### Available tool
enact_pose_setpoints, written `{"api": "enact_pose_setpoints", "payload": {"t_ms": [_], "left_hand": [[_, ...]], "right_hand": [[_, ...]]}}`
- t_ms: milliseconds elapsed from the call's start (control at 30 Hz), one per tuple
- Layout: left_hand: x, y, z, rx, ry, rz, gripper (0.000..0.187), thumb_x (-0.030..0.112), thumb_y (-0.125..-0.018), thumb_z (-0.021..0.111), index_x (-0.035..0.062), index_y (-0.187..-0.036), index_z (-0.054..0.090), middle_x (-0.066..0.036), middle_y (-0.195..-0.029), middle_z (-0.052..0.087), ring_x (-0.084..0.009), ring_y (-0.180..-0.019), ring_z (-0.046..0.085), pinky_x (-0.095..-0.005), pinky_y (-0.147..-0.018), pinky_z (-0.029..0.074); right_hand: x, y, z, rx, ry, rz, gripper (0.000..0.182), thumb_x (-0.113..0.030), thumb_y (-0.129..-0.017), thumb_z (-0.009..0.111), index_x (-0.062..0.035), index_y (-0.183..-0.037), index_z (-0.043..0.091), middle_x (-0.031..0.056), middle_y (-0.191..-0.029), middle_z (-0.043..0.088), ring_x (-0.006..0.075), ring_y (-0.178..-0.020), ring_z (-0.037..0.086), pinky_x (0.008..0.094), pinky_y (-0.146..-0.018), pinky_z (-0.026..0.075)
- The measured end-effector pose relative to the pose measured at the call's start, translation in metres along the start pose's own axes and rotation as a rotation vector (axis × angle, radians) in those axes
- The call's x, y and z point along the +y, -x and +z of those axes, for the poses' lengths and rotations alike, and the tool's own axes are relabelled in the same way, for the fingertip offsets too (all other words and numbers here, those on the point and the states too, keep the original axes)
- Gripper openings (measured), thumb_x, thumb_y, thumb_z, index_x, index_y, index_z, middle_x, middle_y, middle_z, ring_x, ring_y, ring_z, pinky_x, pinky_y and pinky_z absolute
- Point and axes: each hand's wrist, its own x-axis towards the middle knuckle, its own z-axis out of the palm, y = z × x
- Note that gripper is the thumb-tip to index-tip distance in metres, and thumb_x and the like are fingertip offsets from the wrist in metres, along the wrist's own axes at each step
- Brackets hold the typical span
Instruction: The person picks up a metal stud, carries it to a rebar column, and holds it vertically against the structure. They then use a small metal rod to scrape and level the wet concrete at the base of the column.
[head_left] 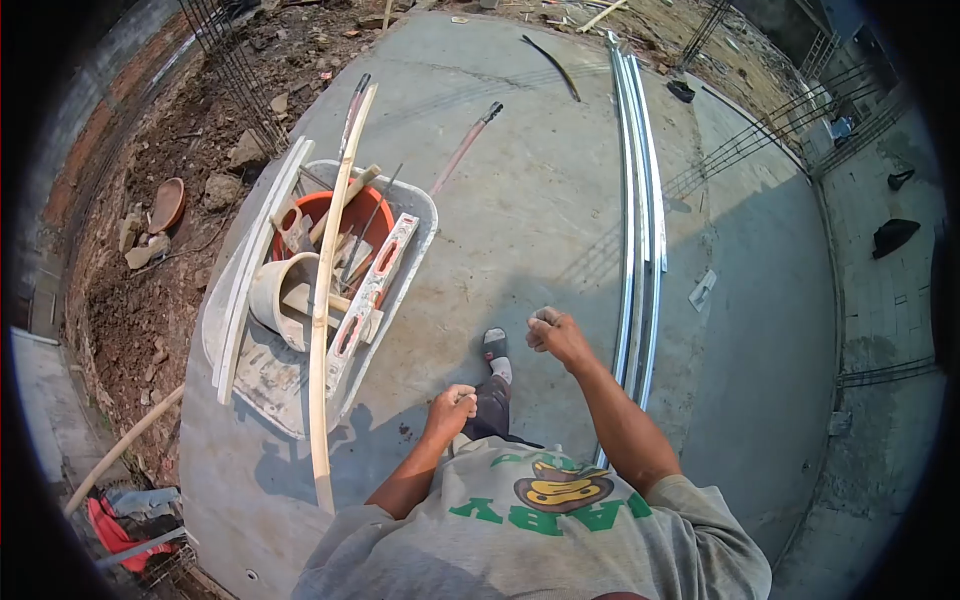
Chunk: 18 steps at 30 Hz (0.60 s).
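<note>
At L of frame, a wheelbarrow (268,383) is seen standing on the concrete slab (505,250), w/ pale boards (262,265) laid along its L side. In its tray an orange bucket (318,208) and a cream bucket (267,297) are held, both w/ tools inside; the cream one is tipped. A long wooden strip (319,370) is laid across the load, fairly light and a bit springy, prob.; best taken near mid-length, splinters to be minded. A spirit level (375,287) is propped at the R side of the tray; stiff, prob. light, to be held by its body.

At lower centre, the left hand (453,411) is loosely clenched, near the barrow but not touching. Just R of centre, the right hand (556,335) is likewise curled; nothing is seen in either grip, tho whether sth small is hidden can't be told.

R of centre, metal profiles (655,210) are laid lengthwise on the slab, apart from the right hand. They're judged light per pc but whippy, smooth, poss. sharp-edged; two well-spaced holds are advised. Further R, a pale scrap (702,290) is seen.
</note>
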Motion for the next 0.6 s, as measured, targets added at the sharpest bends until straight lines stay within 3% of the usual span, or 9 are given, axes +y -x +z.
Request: {"api": "enact_pose_setpoints", "payload": {"t_ms": [67, 133, 233, 300, 433, 533, 600], "left_hand": [[0.03, -0.043, 0.02, -0.063, -0.007, -0.007, 0.03, 0.016, -0.084, 0.059, -0.0057, -0.104, 0.061, -0.009, -0.082, 0.066, -0.0142, -0.073, 0.063, -0.0282, -0.066, 0.05], [0.027, -0.119, 0.039, -0.112, -0.052, 0.011, 0.031, 0.018, -0.084, 0.058, -0.0043, -0.104, 0.061, -0.009, -0.08, 0.066, -0.0152, -0.072, 0.064, -0.0295, -0.067, 0.05], [0.114, -0.237, 0.086, -0.148, -0.201, 0.206, 0.033, 0.024, -0.084, 0.058, 0.0002, -0.106, 0.061, -0.01, -0.078, 0.067, -0.0175, -0.072, 0.064, -0.0318, -0.068, 0.05], [0.24, -0.266, 0.108, -0.19, -0.236, 0.348, 0.033, 0.028, -0.084, 0.058, 0.0029, -0.106, 0.061, -0.01, -0.079, 0.068, -0.0198, -0.074, 0.065, -0.0325, -0.07, 0.05], [0.415, -0.338, 0.138, -0.136, -0.153, 0.618, 0.034, 0.027, -0.086, 0.057, 0.0006, -0.108, 0.06, -0.009, -0.081, 0.067, -0.0157, -0.075, 0.063, -0.0296, -0.07, 0.049], [0.476, -0.414, 0.144, -0.103, -0.138, 0.643, 0.035, 0.026, -0.086, 0.057, -0.0008, -0.108, 0.06, -0.008, -0.08, 0.066, -0.0137, -0.073, 0.062, -0.0277, -0.069, 0.049], [0.48, -0.456, 0.149, -0.057, -0.2, 0.546, 0.034, 0.027, -0.085, 0.057, 0.0017, -0.106, 0.061, -0.009, -0.08, 0.067, -0.0173, -0.074, 0.064, -0.0304, -0.071, 0.049]], "right_hand": [[0.002, -0.032, -0.004, -0.096, -0.004, 0.109, 0.025, -0.023, -0.09, 0.056, 0.0, -0.099, 0.06, 0.0092, -0.08, 0.065, 0.0176, -0.073, 0.063, 0.0302, -0.067, 0.052], [0.003, -0.057, -0.018, -0.224, 0.143, 0.082, 0.025, -0.024, -0.09, 0.057, -0.0007, -0.097, 0.06, 0.0078, -0.079, 0.065, 0.0169, -0.073, 0.063, 0.0304, -0.067, 0.051], [-0.024, -0.09, -0.081, -0.311, 0.323, 0.018, 0.025, -0.025, -0.089, 0.057, -0.0011, -0.096, 0.061, 0.007, -0.078, 0.065, 0.0163, -0.072, 0.061, 0.0301, -0.067, 0.05], [-0.073, -0.113, -0.134, -0.192, 0.387, -0.01, 0.024, -0.023, -0.089, 0.057, -0.0008, -0.094, 0.061, 0.007, -0.078, 0.064, 0.0156, -0.071, 0.06, 0.029, -0.066, 0.049], [-0.122, -0.182, -0.237, 0.171, -0.046, 0.035, 0.027, -0.024, -0.09, 0.055, 0.0009, -0.099, 0.058, 0.0095, -0.079, 0.064, 0.0177, -0.071, 0.062, 0.0294, -0.065, 0.049], [-0.149, -0.242, -0.292, 0.389, -0.23, 0.047, 0.027, -0.026, -0.089, 0.056, -0.0013, -0.099, 0.058, 0.0094, -0.078, 0.064, 0.0179, -0.069, 0.063, 0.0291, -0.063, 0.052], [-0.148, -0.286, -0.317, 0.363, -0.265, 0.1, 0.027, -0.026, -0.089, 0.056, -0.0014, -0.099, 0.058, 0.0093, -0.078, 0.064, 0.0185, -0.068, 0.063, 0.0291, -0.063, 0.052]]}}
